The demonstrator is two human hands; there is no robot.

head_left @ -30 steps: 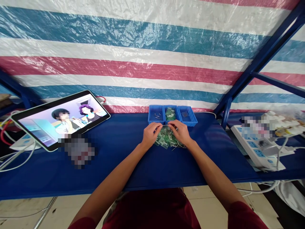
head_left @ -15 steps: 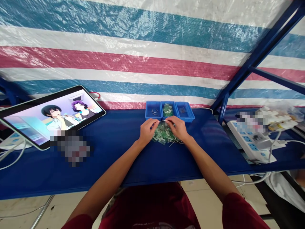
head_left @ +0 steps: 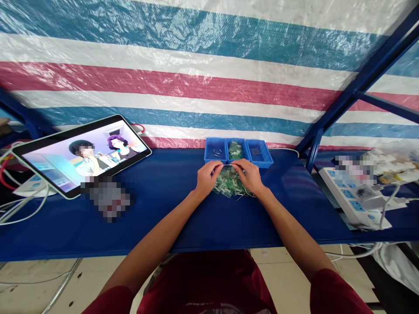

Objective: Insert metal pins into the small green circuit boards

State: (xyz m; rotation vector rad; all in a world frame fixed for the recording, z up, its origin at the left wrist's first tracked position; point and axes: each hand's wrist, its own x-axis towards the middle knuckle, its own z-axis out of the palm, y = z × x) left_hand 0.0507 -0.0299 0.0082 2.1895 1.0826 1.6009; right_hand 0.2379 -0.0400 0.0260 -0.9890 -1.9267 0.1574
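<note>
Shifted since the earlier frame: the head view, slightly; both hands keep nearly the same place before the three blue trays [head_left: 262,165], suggesting the same piece of handwork continues with no new stage visible. Grip, left hand [head_left: 205,179] and right hand [head_left: 251,176]: thumb and fingers of each drawn together, clamped on opposite ends of one slender pale piece [head_left: 227,165], exact type too small to tell. Location: piece over the twelve o'clock edge of the green-and-metal pile [head_left: 228,183] on the blue table [head_left: 229,222], trays beyond at twelve.
</note>
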